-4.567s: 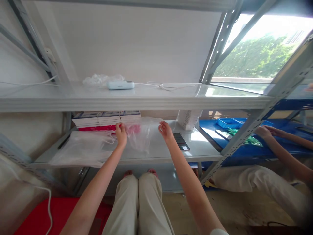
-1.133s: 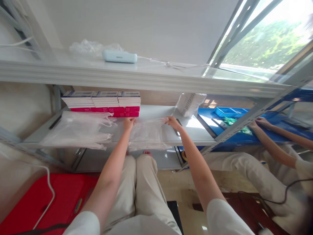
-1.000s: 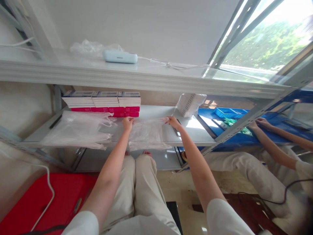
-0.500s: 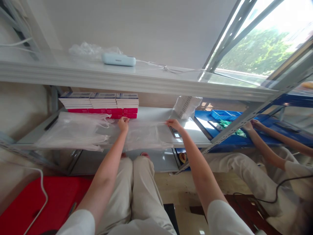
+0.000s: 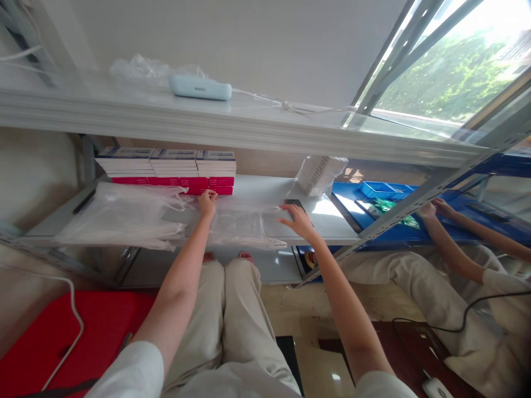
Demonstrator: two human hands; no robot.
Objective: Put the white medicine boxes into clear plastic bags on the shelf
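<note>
A clear plastic bag (image 5: 238, 225) lies flat on the grey shelf in front of me. My left hand (image 5: 208, 202) is closed in a pinch at its upper left corner. Off the bag's right edge, my right hand (image 5: 297, 219) has its fingers apart and holds nothing. A dark phone (image 5: 295, 204) lies just behind that hand, partly covered by it. Several whitish plastic bags (image 5: 120, 215) are spread in a pile to the left of my left hand. Behind them stand stacked books or boxes (image 5: 174, 166) with white sides and pink-red lower ones.
A wrapped white packet (image 5: 319, 174) sits at the back right. Above runs an upper shelf (image 5: 249, 130) bearing a pale blue device (image 5: 200, 88) with a cable. At right, a co-worker's hands (image 5: 433, 209) are over a blue table (image 5: 460, 232), beyond a metal post (image 5: 398, 210).
My right hand has let go of the clear bag's right corner and opened, shifting slightly right. My left hand stays at the left corner. The view has tilted a little.
</note>
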